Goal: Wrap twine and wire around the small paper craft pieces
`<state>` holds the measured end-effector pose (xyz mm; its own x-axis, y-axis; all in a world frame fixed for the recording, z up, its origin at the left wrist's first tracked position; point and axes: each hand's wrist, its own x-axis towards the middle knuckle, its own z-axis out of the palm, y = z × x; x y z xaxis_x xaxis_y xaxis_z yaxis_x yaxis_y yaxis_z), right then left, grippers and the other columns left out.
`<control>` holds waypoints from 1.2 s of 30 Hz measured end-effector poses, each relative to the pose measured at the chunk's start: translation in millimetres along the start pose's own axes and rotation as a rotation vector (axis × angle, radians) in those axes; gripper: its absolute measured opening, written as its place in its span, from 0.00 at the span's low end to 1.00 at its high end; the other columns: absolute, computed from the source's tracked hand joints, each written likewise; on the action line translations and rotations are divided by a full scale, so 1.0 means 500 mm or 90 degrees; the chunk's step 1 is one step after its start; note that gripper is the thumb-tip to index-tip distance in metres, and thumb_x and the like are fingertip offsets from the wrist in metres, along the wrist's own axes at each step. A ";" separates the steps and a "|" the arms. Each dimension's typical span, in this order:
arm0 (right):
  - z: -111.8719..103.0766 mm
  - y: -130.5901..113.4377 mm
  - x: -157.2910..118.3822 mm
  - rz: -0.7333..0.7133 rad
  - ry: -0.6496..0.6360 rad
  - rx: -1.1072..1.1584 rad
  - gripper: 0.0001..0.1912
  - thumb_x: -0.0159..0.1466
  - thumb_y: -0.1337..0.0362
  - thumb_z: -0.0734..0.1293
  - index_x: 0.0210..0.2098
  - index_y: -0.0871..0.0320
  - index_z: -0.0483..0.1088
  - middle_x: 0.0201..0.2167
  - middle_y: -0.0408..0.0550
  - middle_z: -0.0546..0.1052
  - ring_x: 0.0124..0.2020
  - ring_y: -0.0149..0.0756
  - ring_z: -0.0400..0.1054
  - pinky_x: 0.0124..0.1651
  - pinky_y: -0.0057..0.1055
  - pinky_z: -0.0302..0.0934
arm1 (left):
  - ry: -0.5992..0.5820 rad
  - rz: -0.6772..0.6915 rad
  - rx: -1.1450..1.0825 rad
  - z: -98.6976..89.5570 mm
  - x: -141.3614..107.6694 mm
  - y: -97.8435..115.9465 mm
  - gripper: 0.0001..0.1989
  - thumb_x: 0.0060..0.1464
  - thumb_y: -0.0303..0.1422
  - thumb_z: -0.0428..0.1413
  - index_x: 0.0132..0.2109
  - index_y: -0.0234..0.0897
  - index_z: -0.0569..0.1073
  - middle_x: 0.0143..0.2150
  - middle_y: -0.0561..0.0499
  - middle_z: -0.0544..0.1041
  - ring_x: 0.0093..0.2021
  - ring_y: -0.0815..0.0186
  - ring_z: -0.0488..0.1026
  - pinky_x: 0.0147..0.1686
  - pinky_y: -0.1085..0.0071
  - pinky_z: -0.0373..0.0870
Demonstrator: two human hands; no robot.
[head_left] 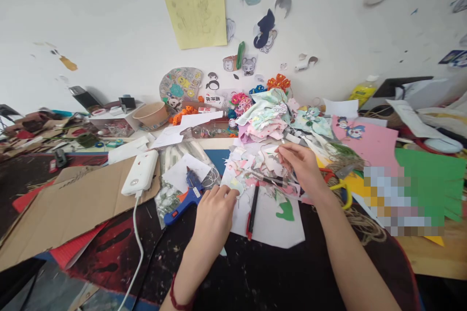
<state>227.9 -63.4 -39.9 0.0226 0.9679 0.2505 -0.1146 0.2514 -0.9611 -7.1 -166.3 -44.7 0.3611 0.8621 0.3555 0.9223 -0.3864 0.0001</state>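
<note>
the right hand [301, 163] is bringing thumb and forefinger together at a heap of thin, jagged pastel scraps [268, 165]; whether it is pinching one, i cannot tell. the heap is covering the far part of a smooth white paper sheet [270, 233], where a slim red-and-black pen [252, 211] and a curvy flat green cutout [285, 210] are also lying. the left hand [217, 209] is curling its fingers by the sheet's left edge, its grasp hidden, just beside a blue plastic glue gun [193, 194]. scuffed dark tabletop [270, 272] is stretching between the forearms, giving room below the sheet's near edge.
</note>
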 end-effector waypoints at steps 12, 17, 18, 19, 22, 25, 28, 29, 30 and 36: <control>0.003 -0.003 -0.005 0.029 -0.013 -0.028 0.12 0.59 0.54 0.73 0.31 0.57 0.78 0.20 0.41 0.70 0.21 0.27 0.59 0.21 0.25 0.51 | 0.004 0.438 0.197 -0.009 0.022 -0.020 0.12 0.62 0.22 0.50 0.30 0.34 0.73 0.32 0.45 0.75 0.33 0.60 0.66 0.31 0.63 0.56; 0.000 0.005 -0.002 0.036 -0.021 -0.020 0.13 0.59 0.53 0.73 0.32 0.57 0.78 0.20 0.42 0.69 0.21 0.28 0.60 0.20 0.24 0.50 | -0.013 0.536 0.172 -0.008 0.033 -0.029 0.15 0.63 0.21 0.48 0.30 0.34 0.74 0.32 0.45 0.75 0.32 0.62 0.65 0.30 0.64 0.55; 0.000 0.007 -0.001 0.036 -0.023 -0.018 0.13 0.59 0.53 0.73 0.32 0.57 0.78 0.20 0.42 0.69 0.21 0.28 0.60 0.20 0.24 0.50 | -0.021 0.543 0.171 -0.009 0.035 -0.030 0.16 0.64 0.21 0.48 0.30 0.34 0.74 0.33 0.45 0.76 0.32 0.62 0.65 0.30 0.64 0.55; 0.000 0.008 -0.001 0.037 -0.028 -0.018 0.13 0.59 0.53 0.73 0.32 0.57 0.78 0.20 0.42 0.69 0.21 0.27 0.59 0.20 0.24 0.49 | -0.025 0.545 0.172 -0.010 0.036 -0.031 0.16 0.64 0.21 0.48 0.30 0.34 0.74 0.33 0.45 0.76 0.32 0.62 0.65 0.30 0.64 0.55; 0.000 0.009 -0.002 0.038 -0.042 -0.026 0.13 0.59 0.53 0.73 0.32 0.57 0.78 0.20 0.42 0.69 0.21 0.27 0.58 0.20 0.25 0.50 | -0.023 0.538 0.181 -0.015 0.035 -0.030 0.15 0.64 0.22 0.49 0.31 0.34 0.75 0.33 0.45 0.75 0.32 0.62 0.65 0.30 0.64 0.55; 0.000 0.008 -0.004 0.030 -0.056 -0.050 0.13 0.60 0.53 0.72 0.32 0.57 0.77 0.21 0.42 0.68 0.22 0.27 0.58 0.21 0.25 0.50 | -0.010 0.555 0.186 -0.019 0.036 -0.027 0.14 0.62 0.21 0.50 0.30 0.33 0.75 0.33 0.44 0.75 0.32 0.62 0.65 0.30 0.64 0.55; 0.001 0.004 -0.006 0.022 -0.068 -0.072 0.13 0.61 0.53 0.71 0.32 0.57 0.76 0.22 0.42 0.68 0.22 0.27 0.58 0.22 0.25 0.50 | 0.003 0.595 0.180 -0.021 0.045 -0.023 0.13 0.61 0.21 0.51 0.29 0.33 0.75 0.30 0.45 0.74 0.30 0.62 0.64 0.28 0.64 0.53; 0.001 0.002 -0.006 0.023 -0.073 -0.078 0.13 0.61 0.53 0.71 0.32 0.57 0.76 0.22 0.42 0.68 0.23 0.27 0.58 0.23 0.26 0.50 | 0.005 0.611 0.177 -0.021 0.049 -0.022 0.13 0.60 0.20 0.51 0.29 0.32 0.74 0.29 0.45 0.73 0.29 0.62 0.64 0.28 0.64 0.52; 0.001 0.001 -0.006 0.027 -0.077 -0.083 0.13 0.61 0.53 0.71 0.32 0.57 0.75 0.22 0.42 0.68 0.23 0.28 0.58 0.23 0.26 0.50 | 0.007 0.624 0.174 -0.021 0.053 -0.022 0.12 0.60 0.21 0.51 0.29 0.32 0.74 0.28 0.46 0.72 0.28 0.63 0.64 0.27 0.64 0.52; 0.002 -0.008 -0.007 0.050 -0.093 -0.102 0.13 0.63 0.54 0.70 0.33 0.58 0.74 0.23 0.41 0.67 0.22 0.27 0.57 0.24 0.27 0.50 | 0.040 0.637 0.128 -0.024 0.063 -0.035 0.11 0.62 0.23 0.51 0.30 0.33 0.71 0.29 0.48 0.71 0.28 0.65 0.65 0.27 0.66 0.55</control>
<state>227.5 -67.6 -37.0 -0.1252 0.9761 0.1778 0.0484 0.1850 -0.9815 -13.4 -136.4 -22.1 0.9759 0.1536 0.1552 0.2103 -0.8524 -0.4787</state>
